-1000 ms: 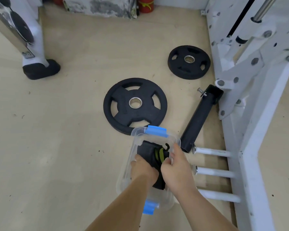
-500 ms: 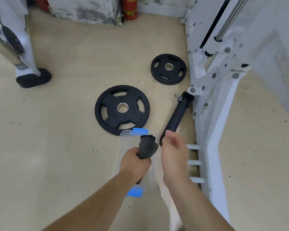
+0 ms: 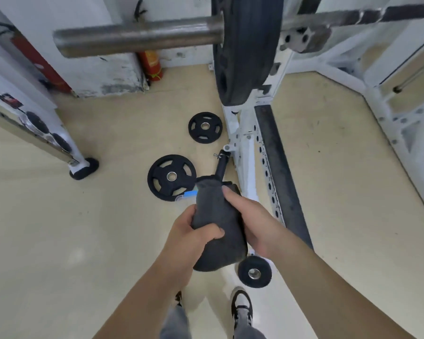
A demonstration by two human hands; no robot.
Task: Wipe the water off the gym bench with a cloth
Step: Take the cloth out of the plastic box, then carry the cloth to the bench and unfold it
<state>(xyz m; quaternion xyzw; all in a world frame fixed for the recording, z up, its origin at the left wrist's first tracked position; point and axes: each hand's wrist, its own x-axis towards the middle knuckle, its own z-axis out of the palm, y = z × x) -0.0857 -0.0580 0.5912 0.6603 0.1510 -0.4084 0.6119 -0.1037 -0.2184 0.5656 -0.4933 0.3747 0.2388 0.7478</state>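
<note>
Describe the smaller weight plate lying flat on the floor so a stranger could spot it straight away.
Start at the white rack upright under the loaded barbell. Just left of its base, two black plates lie flat on the tan floor. The smaller weight plate is the farther one, nearer the red extinguisher, beyond the larger plate.

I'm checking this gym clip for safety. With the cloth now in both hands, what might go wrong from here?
1. The loaded barbell hangs at head height just ahead; straightening up may knock it.
2. Weight plates and a small wheel lie by the feet: a trip risk.
3. The cloth is bunched between the left hand and right hand; it may wipe poorly.
</note>
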